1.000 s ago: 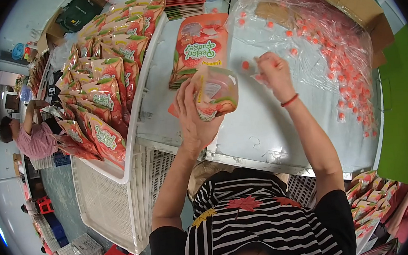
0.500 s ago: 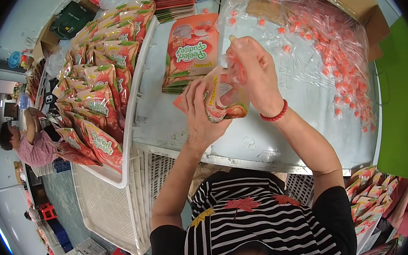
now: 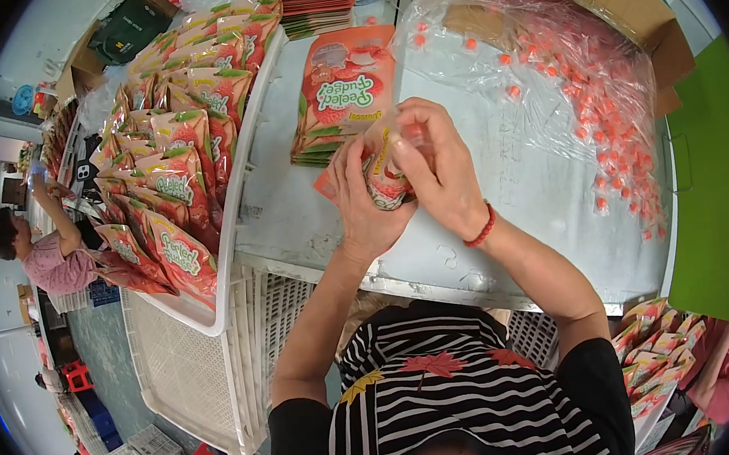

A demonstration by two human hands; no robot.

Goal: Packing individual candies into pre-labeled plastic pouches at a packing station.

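My left hand (image 3: 365,210) is closed around an open pink stand-up candy pouch (image 3: 388,182), squeezing its sides so it bulges. At the pouch's mouth is my right hand (image 3: 446,173), fingers curled and thumb against the upper edge. Red wrapped candies (image 3: 416,136) show partly beneath those fingers; how many is hidden. Just beyond my hands lies a stack of flat pouches (image 3: 343,78) of the same print. To the right, many loose red candies in clear wrappers (image 3: 596,103) spread over the table, some on a clear plastic sheet.
A white tray (image 3: 228,278) packed with filled pouches (image 3: 175,188) stands at the left on plastic crates (image 3: 186,364). A cardboard box (image 3: 670,49) borders the far right. More stacked pouches (image 3: 319,6) lie at the back. A co-worker (image 3: 59,254) sits at far left.
My right hand has come down and in to the pouch's mouth, and its fingers have curled lower. The pouch has turned more upright in my left hand. The co-worker's arm has moved.
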